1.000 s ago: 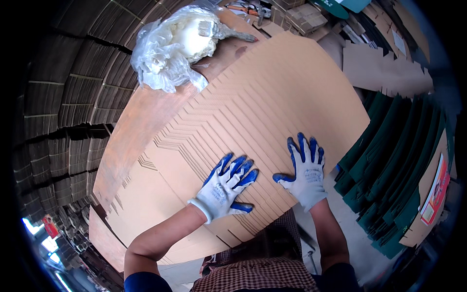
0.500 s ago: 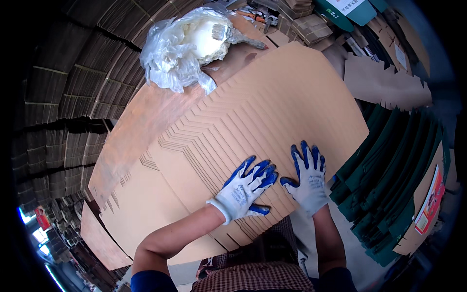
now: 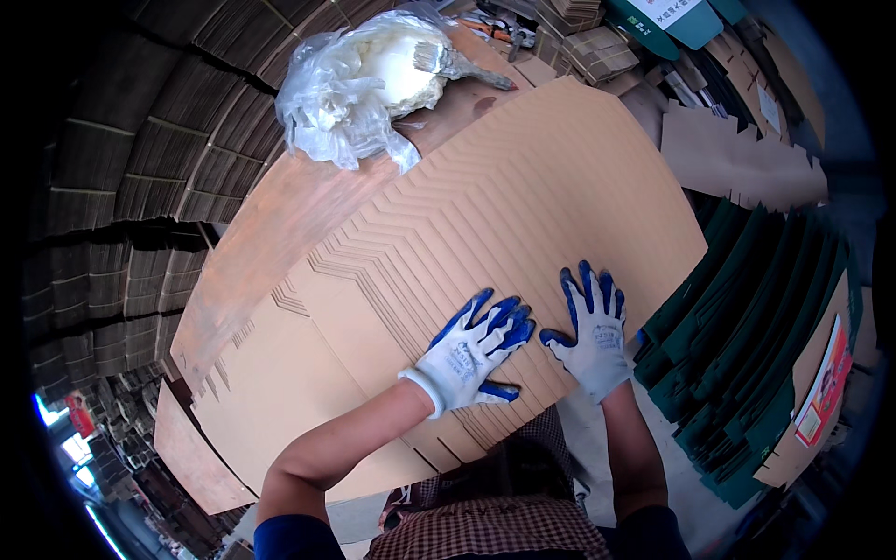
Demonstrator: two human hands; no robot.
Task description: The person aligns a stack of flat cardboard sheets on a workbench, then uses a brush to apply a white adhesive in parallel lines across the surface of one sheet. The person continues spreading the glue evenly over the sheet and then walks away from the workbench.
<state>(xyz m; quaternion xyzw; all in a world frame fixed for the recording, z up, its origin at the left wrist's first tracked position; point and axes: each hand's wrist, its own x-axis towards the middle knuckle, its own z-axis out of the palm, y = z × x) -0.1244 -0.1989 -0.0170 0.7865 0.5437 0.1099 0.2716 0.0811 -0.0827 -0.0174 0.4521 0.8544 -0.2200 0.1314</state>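
Brown cardboard sheets [image 3: 597, 187] lie fanned out in overlapping steps over a wooden board [image 3: 252, 243]. My left hand [image 3: 471, 355], in a white glove with blue coating, rests open on the stepped edges, fingers spread. To its right, my right hand [image 3: 593, 331] in a matching glove lies flat near the sheets' near right edge, its fingers apart. Neither hand grips anything. Beyond the sheets sits a crumpled clear plastic bag [image 3: 327, 103] with a pale, creamy mass [image 3: 401, 79] in it. A brush [image 3: 457, 65] lies across that mass.
Tall stacks of bundled cardboard [image 3: 140, 159] line the left. At right, a fanned pile of dark green sheets [image 3: 747, 355] stands close to the board. Behind it lies a notched brown cardboard piece [image 3: 737, 159]. Tied cardboard bundles [image 3: 597, 51] and tools [image 3: 495, 28] are at the back.
Both hands have shifted slightly away from me while staying flat on the cardboard. The fanned sheets have moved slightly, and their near edge is a little farther from me.
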